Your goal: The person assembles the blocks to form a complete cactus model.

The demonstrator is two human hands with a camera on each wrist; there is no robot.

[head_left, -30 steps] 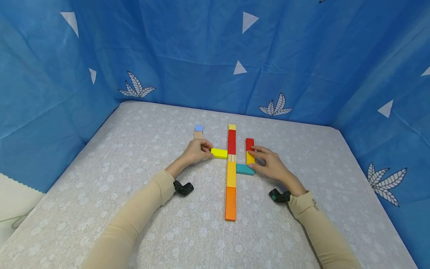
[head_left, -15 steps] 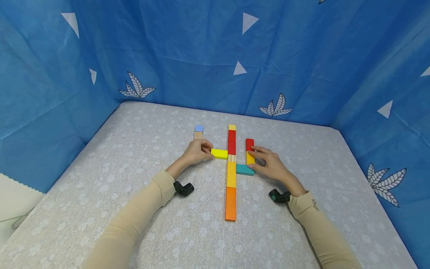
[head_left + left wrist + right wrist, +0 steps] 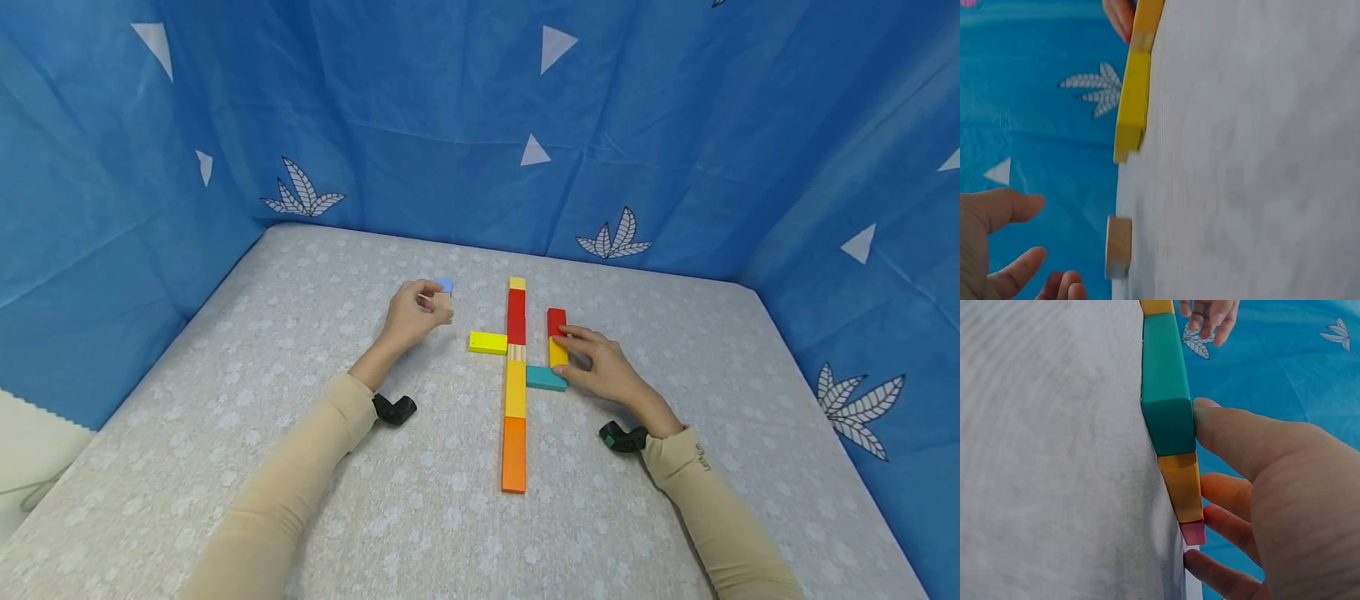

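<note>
My left hand (image 3: 411, 315) hovers by a tan wooden block (image 3: 442, 301) with a blue block (image 3: 446, 285) behind it. In the left wrist view the thumb and fingers are spread, apart from the tan block (image 3: 1119, 247). My right hand (image 3: 606, 367) rests against an L of blocks: thumb at the teal block (image 3: 545, 378), fingertips along the orange-yellow block (image 3: 558, 353) and red block (image 3: 557, 321). The right wrist view shows these fingers loosely extended beside the teal block (image 3: 1168, 381). A bright yellow block (image 3: 488, 342) lies between the hands, its end against the central row.
The central row runs front to back: an orange block (image 3: 513, 454), a yellow block (image 3: 515, 388), a striped wooden piece (image 3: 516, 352), red blocks (image 3: 516, 317) and a pale yellow block (image 3: 517, 283). A patterned cloth (image 3: 420, 517) covers the table; a blue curtain (image 3: 420, 192) surrounds it.
My left hand has left the bright yellow block and moved left and away from me, to the tan block. The right hand and the blocks stay where they were.
</note>
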